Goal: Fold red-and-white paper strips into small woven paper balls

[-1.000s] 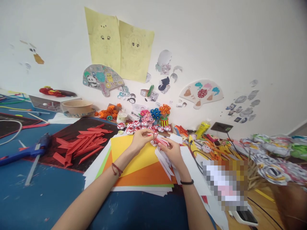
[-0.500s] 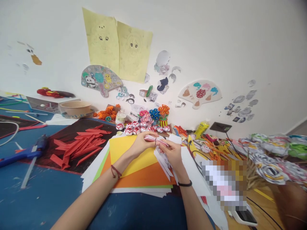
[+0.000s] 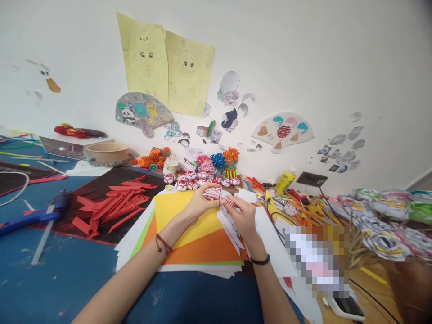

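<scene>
Both hands grip a bundle of folded red-and-white paper (image 3: 212, 194) above the sheet stack. My left hand (image 3: 198, 203) is closed around its left end, where the folds fan out slightly. At the right end, my right hand (image 3: 244, 217) pinches the folds between thumb and fingers. A thin dark tie appears to circle the bundle between the hands. Below lie a yellow sheet (image 3: 175, 220) and an orange sheet (image 3: 202, 247). White folded paper strips (image 3: 231, 231) lie just under my right hand.
Red folded strips (image 3: 114, 204) lie on a dark mat at left, beside a blue glue gun (image 3: 50, 211). Red-and-white paper flowers (image 3: 192, 183) stand behind my hands. Paper flowers (image 3: 381, 243) crowd the right, near a phone (image 3: 347, 306) and a black cable (image 3: 374, 299).
The folds at the bundle's left end look slightly more spread. Both hands keep nearly the same place and grip.
</scene>
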The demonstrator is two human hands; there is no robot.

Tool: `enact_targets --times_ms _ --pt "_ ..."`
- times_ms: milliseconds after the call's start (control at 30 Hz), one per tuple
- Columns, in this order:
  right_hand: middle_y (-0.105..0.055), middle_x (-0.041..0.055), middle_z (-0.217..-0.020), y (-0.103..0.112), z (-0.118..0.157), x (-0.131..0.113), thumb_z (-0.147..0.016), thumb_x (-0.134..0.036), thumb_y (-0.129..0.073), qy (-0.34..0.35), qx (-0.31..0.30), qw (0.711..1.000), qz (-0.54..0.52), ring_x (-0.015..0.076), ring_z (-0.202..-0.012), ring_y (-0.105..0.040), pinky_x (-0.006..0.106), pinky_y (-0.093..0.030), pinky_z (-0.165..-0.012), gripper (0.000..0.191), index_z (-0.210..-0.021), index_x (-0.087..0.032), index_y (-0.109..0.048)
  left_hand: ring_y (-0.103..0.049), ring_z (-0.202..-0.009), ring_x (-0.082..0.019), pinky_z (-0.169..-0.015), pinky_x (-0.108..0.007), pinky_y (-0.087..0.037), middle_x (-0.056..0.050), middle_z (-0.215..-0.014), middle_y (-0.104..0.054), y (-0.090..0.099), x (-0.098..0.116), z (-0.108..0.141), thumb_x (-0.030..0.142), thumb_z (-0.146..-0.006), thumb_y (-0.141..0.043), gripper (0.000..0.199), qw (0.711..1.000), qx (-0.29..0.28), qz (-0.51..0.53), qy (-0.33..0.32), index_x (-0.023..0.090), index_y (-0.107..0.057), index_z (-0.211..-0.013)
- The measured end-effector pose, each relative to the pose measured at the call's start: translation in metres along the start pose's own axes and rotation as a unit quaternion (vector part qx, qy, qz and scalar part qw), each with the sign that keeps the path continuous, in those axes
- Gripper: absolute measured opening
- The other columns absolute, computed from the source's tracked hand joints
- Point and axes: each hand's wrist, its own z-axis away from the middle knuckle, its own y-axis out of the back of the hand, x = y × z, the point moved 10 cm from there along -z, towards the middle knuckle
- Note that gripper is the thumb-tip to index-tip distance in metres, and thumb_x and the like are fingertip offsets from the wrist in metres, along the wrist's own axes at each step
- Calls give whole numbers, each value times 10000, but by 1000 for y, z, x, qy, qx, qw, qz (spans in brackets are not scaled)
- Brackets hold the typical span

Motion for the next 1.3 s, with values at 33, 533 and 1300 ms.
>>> enact_targets --times_ms 33,533,1300 --pt "-700 37 -738 0 1 -4 -907 -280 -601 20 3 1000 19 175 -642 -614 299 -484 -637 169 -964 -183 -727 -616 -759 -143 -734 -261 -487 -12 -835 -670 0 1 1 339 -537 -896 661 1000 5 6 6 158 -633 -1115" --pt "-750 72 -901 9 8 -20 -940 -222 -560 81 86 990 72 189 -788 -695 293 -541 -703 177 -1040 -196 -704 -668 -900 -225 -848 -356 -489 -83 -870 -714 -7 -9 2 409 -607 -877 1024 999 11 -25 17 144 -354 -1447" --pt "-747 38 -805 12 2 0 -861 -246 -641 -39 76 996 -25 163 -614 -648 276 -524 -610 134 -935 -188 -737 -632 -1012 -234 -888 -352 -462 -88 -1023 -699 -2 5 7 365 -676 -831 823 993 65 -96 -36 189 -429 -1372"
